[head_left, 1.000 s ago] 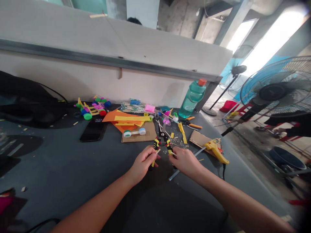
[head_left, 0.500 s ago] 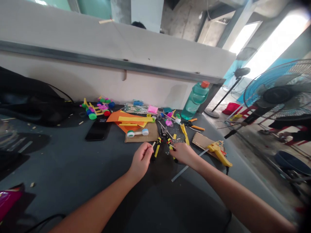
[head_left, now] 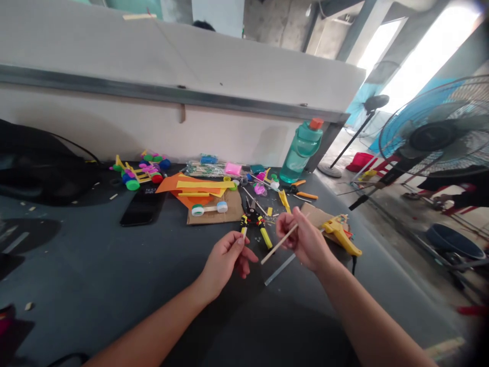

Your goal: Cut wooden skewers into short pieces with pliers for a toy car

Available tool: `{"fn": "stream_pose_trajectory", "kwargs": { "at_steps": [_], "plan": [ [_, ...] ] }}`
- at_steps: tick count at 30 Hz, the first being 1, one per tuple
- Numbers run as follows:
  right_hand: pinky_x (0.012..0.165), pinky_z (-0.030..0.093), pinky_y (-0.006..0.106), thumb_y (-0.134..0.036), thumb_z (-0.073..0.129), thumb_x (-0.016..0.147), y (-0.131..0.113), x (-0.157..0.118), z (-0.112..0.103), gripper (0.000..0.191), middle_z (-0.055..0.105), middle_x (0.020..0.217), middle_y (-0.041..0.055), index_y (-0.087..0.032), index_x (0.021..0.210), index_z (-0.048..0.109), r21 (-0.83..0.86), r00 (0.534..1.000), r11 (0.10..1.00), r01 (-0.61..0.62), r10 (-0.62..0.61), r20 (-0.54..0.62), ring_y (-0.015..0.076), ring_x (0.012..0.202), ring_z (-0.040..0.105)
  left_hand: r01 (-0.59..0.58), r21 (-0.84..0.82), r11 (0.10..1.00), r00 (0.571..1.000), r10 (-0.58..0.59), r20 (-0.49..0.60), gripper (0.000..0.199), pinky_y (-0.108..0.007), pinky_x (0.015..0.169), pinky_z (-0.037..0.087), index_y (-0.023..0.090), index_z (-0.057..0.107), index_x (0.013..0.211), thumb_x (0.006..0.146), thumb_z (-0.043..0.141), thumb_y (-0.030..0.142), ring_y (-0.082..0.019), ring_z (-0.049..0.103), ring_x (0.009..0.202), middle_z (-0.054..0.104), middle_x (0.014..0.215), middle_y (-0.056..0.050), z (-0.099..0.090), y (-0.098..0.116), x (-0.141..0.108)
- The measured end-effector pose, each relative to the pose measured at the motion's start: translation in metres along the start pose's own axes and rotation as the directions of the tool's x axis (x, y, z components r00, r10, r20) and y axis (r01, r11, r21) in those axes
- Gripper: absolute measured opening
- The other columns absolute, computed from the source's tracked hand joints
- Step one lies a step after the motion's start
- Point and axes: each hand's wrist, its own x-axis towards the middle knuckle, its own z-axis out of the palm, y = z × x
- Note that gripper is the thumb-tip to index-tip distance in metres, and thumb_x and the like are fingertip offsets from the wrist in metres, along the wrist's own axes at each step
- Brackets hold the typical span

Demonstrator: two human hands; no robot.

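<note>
My left hand (head_left: 229,257) pinches a short pale stick piece (head_left: 244,233) between thumb and index finger, its other fingers loosely spread. To the right, my right hand (head_left: 303,239) holds a longer thin wooden stick (head_left: 280,243) that slants down toward my left hand. Pliers with yellow-and-black handles (head_left: 264,233) lie with handles apart on the dark table, just beyond and between my hands. Behind them, a rod with white, green and blue caps (head_left: 210,208) rests on brown cardboard (head_left: 233,214).
Orange paper (head_left: 168,183), a phone (head_left: 141,206) and small colourful wheeled models (head_left: 141,172) are at the back left. A teal bottle (head_left: 300,153) stands at the back right. A yellow glue gun (head_left: 342,234) lies right, near a clear glue stick (head_left: 280,270).
My right hand has left the pliers' handle, moved right and up, and now shows a long stick. My left hand's lower fingers have opened out. The view has shifted slightly.
</note>
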Motion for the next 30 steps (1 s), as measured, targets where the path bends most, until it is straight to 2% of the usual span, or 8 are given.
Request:
{"fn": "stream_pose_trajectory", "kwargs": {
  "at_steps": [2,6,10,12,17,24,30],
  "plan": [
    [0.044,0.029,0.022,-0.063,0.041,0.084,0.013,0.001,-0.002,0.051,0.039,0.050,-0.0049,-0.018,0.067,0.057,0.083,0.997,0.994,-0.074,0.072,0.027,0.0085,0.042,0.031,0.061,-0.039,0.997,0.998,-0.060,0.019,0.030,-0.021,0.042,0.046,0.017,0.047,0.083,0.082,0.057,0.045,-0.011,0.057,0.045,0.069,0.069,-0.004,0.002,0.001,-0.002],
    [0.043,0.030,0.022,-0.063,0.050,0.081,0.024,-0.001,-0.007,0.049,0.049,0.055,-0.0016,-0.016,0.070,0.062,0.152,0.992,0.980,-0.127,0.123,0.032,0.0089,0.045,0.040,0.176,-0.086,0.981,0.983,-0.172,0.059,0.031,-0.022,0.045,0.049,0.016,0.049,0.077,0.080,0.061,0.044,-0.013,0.062,0.049,0.071,0.073,-0.008,0.004,0.002,-0.002],
    [0.046,0.032,0.021,-0.035,0.074,0.072,0.024,-0.001,-0.008,0.023,0.053,0.063,-0.0020,-0.016,0.081,0.065,0.198,0.985,0.971,-0.135,0.110,0.133,0.0082,0.051,0.044,0.259,-0.141,0.956,0.964,-0.246,0.100,0.027,-0.021,0.045,0.050,0.015,0.052,0.078,0.082,0.061,0.040,-0.014,0.065,0.052,0.072,0.073,-0.008,0.002,0.003,-0.001],
    [0.046,0.033,0.020,-0.027,0.075,0.070,0.026,-0.001,-0.006,0.019,0.052,0.062,-0.0030,-0.016,0.082,0.065,0.217,0.986,0.968,-0.126,0.099,0.131,0.0074,0.051,0.043,0.269,-0.174,0.947,0.961,-0.252,0.113,0.025,-0.021,0.046,0.051,0.015,0.054,0.082,0.084,0.059,0.039,-0.014,0.065,0.052,0.072,0.074,-0.009,0.001,0.003,-0.001],
    [0.045,0.038,0.018,-0.031,0.072,0.075,0.034,0.000,0.001,0.018,0.059,0.065,-0.0014,-0.016,0.080,0.063,0.231,0.992,0.965,-0.123,0.121,0.024,0.0067,0.050,0.047,0.279,-0.243,0.929,0.957,-0.248,0.153,0.020,-0.020,0.047,0.053,0.014,0.056,0.087,0.087,0.057,0.034,-0.013,0.066,0.053,0.073,0.074,-0.009,-0.001,0.004,-0.002],
    [0.045,0.039,0.017,-0.033,0.072,0.074,0.039,0.002,0.001,0.021,0.062,0.066,-0.0008,-0.015,0.080,0.062,0.210,0.989,0.966,-0.150,0.151,0.013,0.0064,0.050,0.049,0.274,-0.258,0.926,0.956,-0.234,0.176,0.017,-0.020,0.047,0.054,0.015,0.054,0.087,0.088,0.056,0.032,-0.014,0.067,0.053,0.072,0.070,-0.007,-0.002,0.005,-0.003],
    [0.046,0.040,0.019,-0.037,0.071,0.075,0.042,0.003,0.002,0.023,0.061,0.065,-0.0011,-0.016,0.078,0.061,0.097,0.997,0.994,-0.054,0.060,-0.056,0.0069,0.049,0.050,0.283,-0.230,0.931,0.952,-0.245,0.183,0.017,-0.020,0.046,0.053,0.015,0.054,0.089,0.086,0.058,0.031,-0.014,0.067,0.053,0.072,0.068,-0.007,-0.001,0.006,-0.004]
  ]
}}
